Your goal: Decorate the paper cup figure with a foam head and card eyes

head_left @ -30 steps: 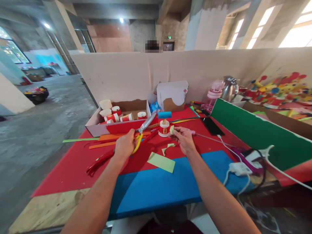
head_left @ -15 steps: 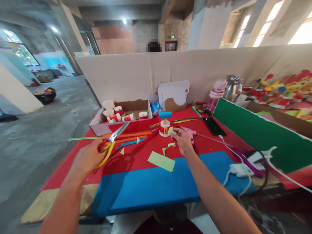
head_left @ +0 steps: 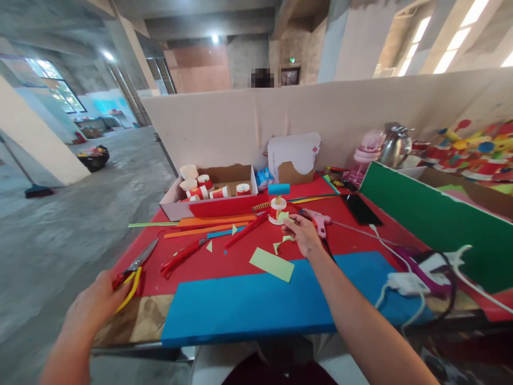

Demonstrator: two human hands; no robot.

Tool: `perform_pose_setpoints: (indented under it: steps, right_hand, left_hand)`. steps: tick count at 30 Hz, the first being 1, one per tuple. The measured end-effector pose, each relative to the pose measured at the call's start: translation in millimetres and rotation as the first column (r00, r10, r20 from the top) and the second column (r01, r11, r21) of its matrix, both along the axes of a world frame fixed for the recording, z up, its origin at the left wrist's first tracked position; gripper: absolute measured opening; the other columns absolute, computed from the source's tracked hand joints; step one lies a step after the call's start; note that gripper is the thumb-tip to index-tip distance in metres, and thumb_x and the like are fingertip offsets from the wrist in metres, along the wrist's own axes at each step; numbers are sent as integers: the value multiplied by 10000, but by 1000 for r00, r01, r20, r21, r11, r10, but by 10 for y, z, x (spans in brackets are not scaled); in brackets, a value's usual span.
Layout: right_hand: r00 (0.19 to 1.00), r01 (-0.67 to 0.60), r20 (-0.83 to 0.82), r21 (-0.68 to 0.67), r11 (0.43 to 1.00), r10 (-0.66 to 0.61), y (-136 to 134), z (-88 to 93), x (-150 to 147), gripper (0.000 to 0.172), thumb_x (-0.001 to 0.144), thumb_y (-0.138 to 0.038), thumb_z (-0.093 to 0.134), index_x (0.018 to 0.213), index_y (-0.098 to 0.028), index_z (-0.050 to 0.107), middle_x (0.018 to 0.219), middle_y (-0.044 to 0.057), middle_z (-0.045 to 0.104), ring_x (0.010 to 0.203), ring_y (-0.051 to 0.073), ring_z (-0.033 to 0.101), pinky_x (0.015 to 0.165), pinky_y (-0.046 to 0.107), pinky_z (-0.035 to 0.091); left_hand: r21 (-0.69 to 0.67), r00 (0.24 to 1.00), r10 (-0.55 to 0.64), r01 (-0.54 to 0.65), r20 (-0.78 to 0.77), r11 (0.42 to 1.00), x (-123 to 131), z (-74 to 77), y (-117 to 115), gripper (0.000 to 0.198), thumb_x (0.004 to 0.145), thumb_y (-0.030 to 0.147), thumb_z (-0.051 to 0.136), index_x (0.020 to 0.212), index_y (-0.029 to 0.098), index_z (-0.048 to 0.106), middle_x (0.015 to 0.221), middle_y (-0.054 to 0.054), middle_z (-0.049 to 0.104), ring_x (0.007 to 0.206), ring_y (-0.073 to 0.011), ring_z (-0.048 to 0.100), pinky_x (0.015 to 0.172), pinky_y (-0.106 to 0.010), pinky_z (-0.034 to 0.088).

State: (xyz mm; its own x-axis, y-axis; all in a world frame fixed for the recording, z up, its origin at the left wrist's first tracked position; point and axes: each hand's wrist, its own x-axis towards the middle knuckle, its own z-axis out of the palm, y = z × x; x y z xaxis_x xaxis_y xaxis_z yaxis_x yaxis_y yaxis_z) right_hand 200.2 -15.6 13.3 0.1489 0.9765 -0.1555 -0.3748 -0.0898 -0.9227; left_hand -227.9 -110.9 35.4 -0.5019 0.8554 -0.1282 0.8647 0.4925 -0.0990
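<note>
At the table's left edge, my left hand [head_left: 94, 299] is closed around the handles of scissors [head_left: 143, 256] with red and yellow grips; the blades point away over the red sheet. My right hand [head_left: 304, 235] pinches a small light-green paper piece [head_left: 284, 216] in front of a small paper cup [head_left: 274, 213]. A spring rises from that upturned cup and carries a blue paper roll [head_left: 279, 189]. Nearer to me lie a light-green paper rectangle [head_left: 272, 264] and curved paper scraps [head_left: 276, 247]. A pink glue gun [head_left: 321, 223] rests just right of my right hand.
A box [head_left: 170, 202] of paper cups stands at the back left. Orange strips [head_left: 216, 220] and a red-handled tool [head_left: 182, 258] lie before it. On the right are a phone [head_left: 360, 209], white cables, a power strip [head_left: 409, 283] and a green-sided box [head_left: 425, 224].
My left hand has moved left and toward me with the scissors, uncovering the red-handled tool. My right hand still pinches the green paper piece by the cup. The view has shifted slightly.
</note>
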Motion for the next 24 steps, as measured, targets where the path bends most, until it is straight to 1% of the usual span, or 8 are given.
perform_pose_setpoints:
  steps: [4, 7, 9, 11, 14, 18, 21, 24]
  right_hand:
    - [986, -90, -144, 0, 996, 89, -9, -4, 7, 342, 491, -248, 819, 678, -185, 539, 611, -15, 662, 611, 121, 649, 634, 235, 528]
    - [985, -110, -133, 16, 994, 111, -19, -6, 15, 358, 478, -270, 828, 657, -183, 531, 618, -16, 656, 607, 114, 639, 621, 226, 515]
    - [991, -95, -87, 36, 995, 98, -18, -17, 18, 371, 464, -299, 830, 656, -181, 535, 607, -31, 636, 579, 96, 613, 577, 203, 489]
    - [998, -53, -27, 53, 997, 55, -8, -36, 15, 389, 443, -325, 830, 644, -181, 529, 566, -54, 594, 524, 77, 563, 512, 185, 445]
    - [995, 18, 95, 82, 996, -26, 18, -70, 1, 390, 444, -360, 809, 632, -185, 517, 494, -86, 507, 421, 52, 444, 410, 172, 342]
    - [940, 64, 322, 163, 985, -114, 26, -92, -37, 331, 521, -402, 736, 661, -193, 520, 536, -71, 517, 379, 63, 414, 377, 199, 320]
    - [838, 17, 524, 251, 968, -151, -1, -97, -81, 245, 633, -400, 646, 674, -209, 498, 527, -51, 524, 432, 120, 525, 424, 226, 385]
    - [738, -28, 641, 341, 940, -211, -21, -117, -120, 161, 694, -340, 572, 662, -218, 472, 573, -29, 546, 516, 148, 587, 488, 239, 433]
  left_hand:
    - [127, 966, -236, 248, -101, 960, 106, 62, 20, 278, 821, 425, 357, 711, 232, 524, 745, -58, 629, 800, -261, 595, 727, -333, 429]
    - [407, 922, -374, 379, -97, 831, 656, 304, 159, 287, 824, 400, 361, 872, 215, 575, 913, -87, 648, 886, -254, 580, 778, -342, 435]
    - [566, 787, -613, 478, 64, 672, 1181, 425, 347, 290, 845, 387, 366, 894, 215, 595, 943, -63, 664, 874, -213, 595, 769, -303, 440]
    - [667, 577, -781, 486, 240, 564, 1706, 447, 596, 260, 845, 370, 409, 853, 210, 614, 859, -34, 683, 772, -168, 610, 720, -258, 445]
    - [689, 322, -804, 415, 499, 594, 2304, 294, 978, 210, 822, 327, 472, 775, 185, 620, 643, -5, 650, 588, -125, 583, 586, -214, 436]
    - [666, 95, -698, 232, 710, 709, 2670, -34, 1213, 160, 776, 286, 522, 741, 155, 606, 511, 18, 579, 444, -97, 509, 451, -188, 391]
    - [654, -6, -668, 207, 744, 728, 2746, -222, 1170, 156, 765, 260, 536, 781, 143, 638, 603, -10, 646, 503, -106, 562, 482, -192, 438]
    - [676, -50, -682, 196, 730, 710, 2769, -336, 1117, 197, 767, 202, 526, 876, 140, 679, 807, -55, 719, 706, -143, 652, 657, -231, 516]
